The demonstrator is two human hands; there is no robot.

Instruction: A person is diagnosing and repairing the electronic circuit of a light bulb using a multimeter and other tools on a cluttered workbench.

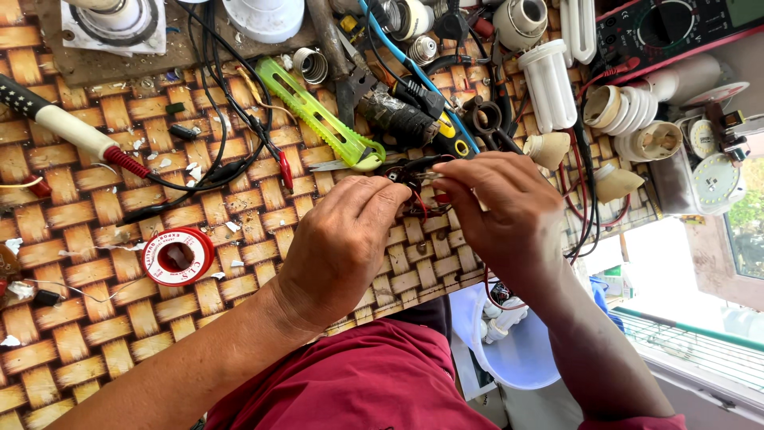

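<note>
Left hand (338, 247) and right hand (505, 211) are pinching 1 small wired part (410, 181), fingers clamped, just below green cutter (322, 113); looks light, fragile; grip by edges.

A single head-worn view looks steeply down from above the person's own chest onto a woven-pattern tabletop (95, 318), close enough that the near table edge and the red shirt (374, 390) fill the bottom. The red-and-white solder spool (178, 256) serves as anchor: both hands sit right of it near frame centre, the clutter of lamp parts lies beyond it toward the top, and a window (716, 318) (bright, overexposed) shows far right of it.
</note>
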